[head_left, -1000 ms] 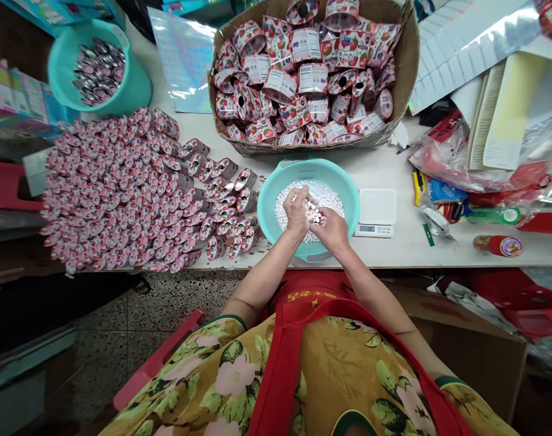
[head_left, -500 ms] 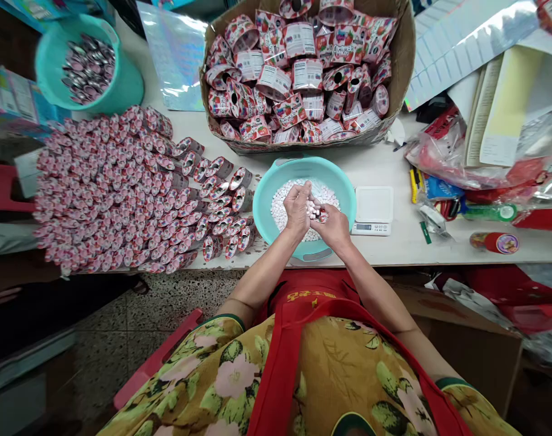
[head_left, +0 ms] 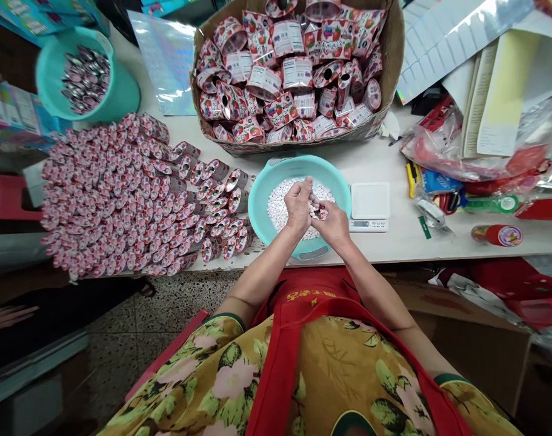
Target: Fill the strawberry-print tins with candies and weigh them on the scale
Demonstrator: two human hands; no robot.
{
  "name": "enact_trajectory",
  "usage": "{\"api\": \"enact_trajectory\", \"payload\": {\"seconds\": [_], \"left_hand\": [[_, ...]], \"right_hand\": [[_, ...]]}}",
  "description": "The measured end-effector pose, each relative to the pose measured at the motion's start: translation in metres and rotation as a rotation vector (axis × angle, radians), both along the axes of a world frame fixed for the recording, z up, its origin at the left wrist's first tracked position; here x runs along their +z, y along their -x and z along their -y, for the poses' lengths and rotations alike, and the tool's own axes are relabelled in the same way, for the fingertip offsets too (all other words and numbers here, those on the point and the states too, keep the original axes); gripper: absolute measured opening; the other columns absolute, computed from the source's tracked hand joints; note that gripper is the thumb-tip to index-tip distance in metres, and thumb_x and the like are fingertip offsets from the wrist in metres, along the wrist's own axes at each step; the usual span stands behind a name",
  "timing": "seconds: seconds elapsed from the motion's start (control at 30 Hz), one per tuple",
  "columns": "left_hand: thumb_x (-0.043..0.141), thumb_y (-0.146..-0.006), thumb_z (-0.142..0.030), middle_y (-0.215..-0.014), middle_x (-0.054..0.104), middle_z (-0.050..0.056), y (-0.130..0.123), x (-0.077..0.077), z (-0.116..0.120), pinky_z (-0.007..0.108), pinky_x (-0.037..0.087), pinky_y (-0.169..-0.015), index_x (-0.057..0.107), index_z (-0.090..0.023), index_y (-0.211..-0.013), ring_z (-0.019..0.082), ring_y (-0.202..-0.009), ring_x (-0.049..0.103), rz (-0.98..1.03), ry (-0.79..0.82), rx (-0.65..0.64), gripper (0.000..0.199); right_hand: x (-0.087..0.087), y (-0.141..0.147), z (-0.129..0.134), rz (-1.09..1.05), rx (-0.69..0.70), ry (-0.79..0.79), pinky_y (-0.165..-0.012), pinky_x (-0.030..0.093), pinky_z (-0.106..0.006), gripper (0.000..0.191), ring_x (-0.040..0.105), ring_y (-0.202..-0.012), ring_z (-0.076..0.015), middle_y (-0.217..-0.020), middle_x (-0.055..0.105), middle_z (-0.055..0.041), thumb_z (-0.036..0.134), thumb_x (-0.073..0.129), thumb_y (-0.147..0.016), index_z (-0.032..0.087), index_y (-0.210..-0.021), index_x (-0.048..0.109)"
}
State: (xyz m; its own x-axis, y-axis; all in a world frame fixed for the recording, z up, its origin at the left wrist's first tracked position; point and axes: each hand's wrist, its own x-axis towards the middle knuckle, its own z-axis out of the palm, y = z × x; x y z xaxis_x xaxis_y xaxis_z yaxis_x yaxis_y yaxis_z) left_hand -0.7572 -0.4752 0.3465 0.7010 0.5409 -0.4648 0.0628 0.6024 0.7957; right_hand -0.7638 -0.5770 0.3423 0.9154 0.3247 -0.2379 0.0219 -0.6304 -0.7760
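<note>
Over a turquoise basin (head_left: 263,200) of small white pieces (head_left: 278,203), my two hands meet. My left hand (head_left: 298,204) is curled round some of the white pieces, its thumb pointing up. In my right hand (head_left: 332,223) is a small printed package (head_left: 322,214), mostly hidden by the fingers, its opening turned toward the pieces in my left hand. To the left, many red and white printed packages (head_left: 121,194) stand packed together with their openings up. Behind the basin, a cardboard box (head_left: 396,66) holds several more packages.
A small white scale (head_left: 370,201) sits right of the basin. A turquoise bucket (head_left: 125,91) of shiny pieces stands at back left. Papers, plastic bags (head_left: 439,142), a yellow cutter (head_left: 411,180) and a lidded jar (head_left: 497,235) lie right. Another person's hand (head_left: 12,318) shows at lower left.
The view has shifted slightly. My left hand's fingers have moved a little against the white pieces; both hands remain together over the basin.
</note>
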Motion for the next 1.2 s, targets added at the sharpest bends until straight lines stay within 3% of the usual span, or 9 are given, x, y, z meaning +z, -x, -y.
{"api": "enact_trajectory", "payload": {"seconds": [0.43, 0.67, 0.73, 0.8, 0.87, 0.93, 1.03, 1.13, 1.2], "left_hand": [[0.072, -0.082, -0.063, -0.050, 0.035, -0.008, -0.008, 0.013, 0.004, 0.018, 0.022, -0.034, 0.044, -0.019, -0.067, 0.003, -0.036, 0.032, 0.075, 0.080, -0.097, 0.054], [0.063, -0.089, -0.065, -0.053, 0.035, -0.007, -0.011, 0.015, -0.011, 0.018, 0.023, -0.035, 0.046, -0.019, -0.068, 0.004, -0.037, 0.032, 0.024, 0.095, -0.084, 0.053], [0.055, -0.093, -0.066, -0.055, 0.039, -0.005, -0.003, 0.005, -0.021, 0.019, 0.029, -0.039, 0.048, -0.019, -0.068, 0.006, -0.040, 0.037, -0.028, -0.077, -0.118, 0.053], [0.055, -0.094, -0.061, -0.062, 0.050, -0.001, 0.009, -0.006, -0.031, 0.021, 0.042, -0.049, 0.054, -0.019, -0.069, 0.010, -0.052, 0.051, -0.124, -0.349, -0.273, 0.049], [0.069, -0.087, -0.050, -0.076, 0.062, 0.003, 0.020, -0.012, -0.039, 0.030, 0.053, -0.071, 0.063, -0.020, -0.073, 0.017, -0.076, 0.063, -0.195, -0.594, -0.473, 0.034], [0.076, -0.081, -0.038, -0.092, 0.069, 0.006, 0.017, -0.009, -0.045, 0.038, 0.052, -0.092, 0.072, -0.021, -0.082, 0.023, -0.096, 0.065, -0.167, -0.797, -0.600, 0.018], [0.065, -0.090, -0.033, -0.103, 0.070, 0.007, -0.035, 0.007, -0.048, 0.038, 0.047, -0.100, 0.074, -0.024, -0.094, 0.023, -0.102, 0.063, 0.013, -1.059, -0.565, 0.014], [0.067, -0.086, -0.025, -0.101, 0.069, 0.009, -0.139, 0.011, -0.045, 0.034, 0.047, -0.097, 0.071, -0.021, -0.088, 0.023, -0.102, 0.062, 0.133, -1.102, -0.429, 0.006], [0.080, -0.069, -0.014, -0.084, 0.065, 0.007, -0.210, -0.002, -0.040, 0.031, 0.049, -0.086, 0.065, -0.018, -0.072, 0.022, -0.090, 0.063, 0.075, -1.056, -0.492, 0.016]], "right_hand": [[-0.009, -0.004, 0.010, -0.069, -0.070, -0.269, -0.090, 0.053, -0.035, 0.040, 0.068, -0.093, -0.0225, -0.101, 0.074, -0.0048, 0.031, 0.072, -0.067, 0.018, -0.104, 0.071], [-0.020, -0.006, 0.016, -0.102, -0.076, -0.406, -0.096, 0.053, -0.036, 0.043, 0.068, -0.097, -0.0218, -0.105, 0.074, -0.0043, 0.034, 0.077, -0.065, 0.019, -0.105, 0.072], [-0.017, -0.008, 0.029, -0.136, -0.081, -0.456, -0.094, 0.054, -0.036, 0.046, 0.069, -0.098, -0.0214, -0.106, 0.074, -0.0044, 0.037, 0.081, -0.066, 0.020, -0.107, 0.072], [-0.012, -0.013, 0.049, -0.106, -0.122, -0.481, -0.094, 0.055, -0.035, 0.046, 0.069, -0.101, -0.0215, -0.110, 0.073, -0.0055, 0.040, 0.083, -0.067, 0.021, -0.108, 0.073], [-0.010, -0.024, 0.075, -0.013, -0.250, -0.453, -0.095, 0.054, -0.036, 0.047, 0.068, -0.103, -0.0217, -0.112, 0.073, -0.0070, 0.042, 0.083, -0.069, 0.021, -0.109, 0.073], [-0.014, -0.039, 0.101, 0.071, -0.420, -0.373, -0.093, 0.055, -0.037, 0.050, 0.068, -0.099, -0.0217, -0.109, 0.072, -0.0079, 0.045, 0.083, -0.068, 0.019, -0.110, 0.072], [-0.032, -0.064, 0.131, 0.147, -0.528, -0.235, -0.091, 0.055, -0.040, 0.053, 0.067, -0.092, -0.0217, -0.103, 0.071, -0.0082, 0.047, 0.082, -0.065, 0.017, -0.108, 0.072], [-0.051, -0.082, 0.144, 0.187, -0.473, -0.148, -0.093, 0.054, -0.042, 0.050, 0.065, -0.094, -0.0231, -0.103, 0.069, -0.0093, 0.050, 0.076, -0.068, 0.017, -0.105, 0.072], [-0.060, -0.087, 0.147, 0.174, -0.439, -0.122, -0.096, 0.053, -0.045, 0.049, 0.065, -0.097, -0.0245, -0.103, 0.069, -0.0105, 0.052, 0.073, -0.070, 0.017, -0.105, 0.070]]}}
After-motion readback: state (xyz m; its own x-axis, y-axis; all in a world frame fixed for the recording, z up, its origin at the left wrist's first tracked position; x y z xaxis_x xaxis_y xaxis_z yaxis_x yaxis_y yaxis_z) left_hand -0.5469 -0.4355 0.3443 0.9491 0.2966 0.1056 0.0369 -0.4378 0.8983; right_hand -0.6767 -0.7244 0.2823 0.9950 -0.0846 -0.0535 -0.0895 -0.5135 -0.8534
